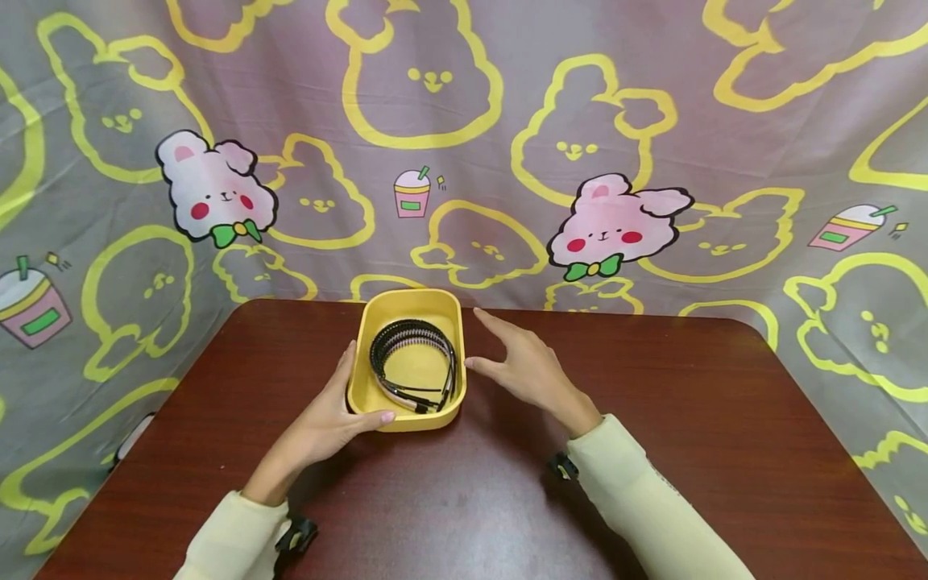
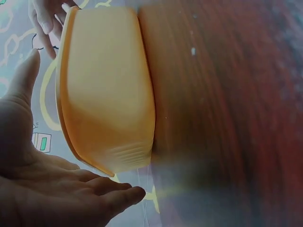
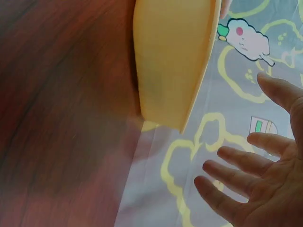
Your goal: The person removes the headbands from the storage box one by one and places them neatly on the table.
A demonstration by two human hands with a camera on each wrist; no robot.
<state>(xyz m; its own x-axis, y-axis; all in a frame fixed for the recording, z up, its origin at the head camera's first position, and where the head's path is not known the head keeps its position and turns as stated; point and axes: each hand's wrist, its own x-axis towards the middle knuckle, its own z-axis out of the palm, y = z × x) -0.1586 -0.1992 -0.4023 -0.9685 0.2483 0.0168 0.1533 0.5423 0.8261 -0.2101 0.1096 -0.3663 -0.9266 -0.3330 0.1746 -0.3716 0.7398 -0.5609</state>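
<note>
A yellow plastic box (image 1: 427,422) with rounded corners stands upright near the table's back edge. Inside it lie several headbands (image 1: 413,326), dark and pinkish, with toothed bands and thin ends. My left hand (image 1: 326,425) is at the box's left side, its fingers stretched along that wall and its thumb by the front left rim. The left wrist view shows that hand (image 2: 57,189) with straight fingers and a raised thumb; whether it touches the box, I cannot tell. To the right of the box, my right hand (image 1: 532,366) holds nothing, fingers spread and apart from the wall.
The dark reddish-brown wooden table (image 1: 696,451) extends to both sides and in front of the box. A grey curtain (image 1: 493,185) with yellow outlines and cartoon rabbits hangs right behind the table's back edge. Black straps (image 1: 296,535) sit at both wrists.
</note>
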